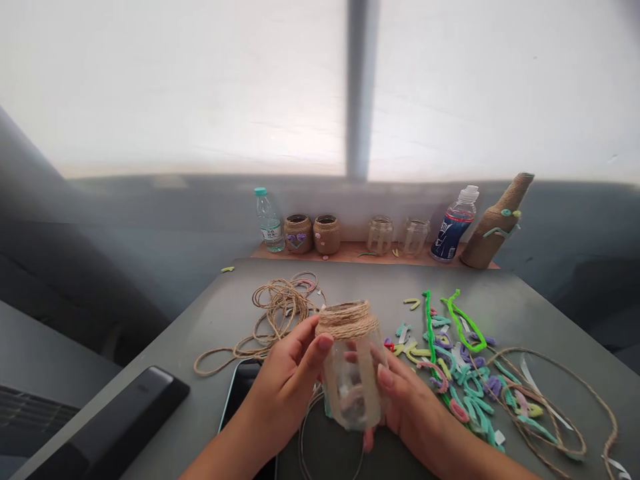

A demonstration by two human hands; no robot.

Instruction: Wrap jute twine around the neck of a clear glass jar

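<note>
I hold a clear glass jar (353, 380) upright above the grey table (210, 320), its neck wrapped in jute twine. My left hand (287, 383) grips the jar's left side, thumb pressed just under the twine band. On the jar's right side my right hand (400, 400) wraps around the lower part, fingers partly seen through the glass. A loose coil of twine (280, 310) lies on the table just behind my left hand.
Colourful pipe cleaner pieces (457, 363) and more twine (555, 407) litter the right side. A phone (240, 393) lies under my left wrist, a black device (120, 427) at left. Along the back ledge (350, 252) stand two water bottles, twine-covered jars, clear jars and a twine-wrapped bottle (497, 223).
</note>
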